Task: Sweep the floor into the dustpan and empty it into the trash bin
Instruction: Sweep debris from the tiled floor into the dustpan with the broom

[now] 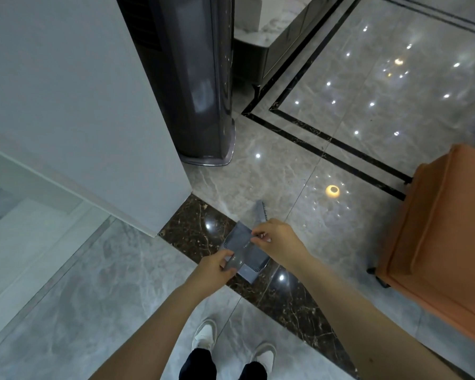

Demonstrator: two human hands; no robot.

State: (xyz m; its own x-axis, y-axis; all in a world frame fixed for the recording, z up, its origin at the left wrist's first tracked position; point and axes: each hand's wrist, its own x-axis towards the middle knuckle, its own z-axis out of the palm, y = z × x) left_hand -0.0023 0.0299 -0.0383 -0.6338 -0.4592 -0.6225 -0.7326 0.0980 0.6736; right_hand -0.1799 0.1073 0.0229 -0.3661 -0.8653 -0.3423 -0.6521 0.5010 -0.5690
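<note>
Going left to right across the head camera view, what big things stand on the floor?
White wall corner → dark tower air conditioner → grey dustpan gripped by left hand and right hand → orange cloth-covered furniture.

Wall corner (159, 187) left, orange seat (436, 229) right

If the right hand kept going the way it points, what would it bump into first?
Probably the dustpan: the right hand points left across it toward the white wall. Depth is hard to judge.
</note>
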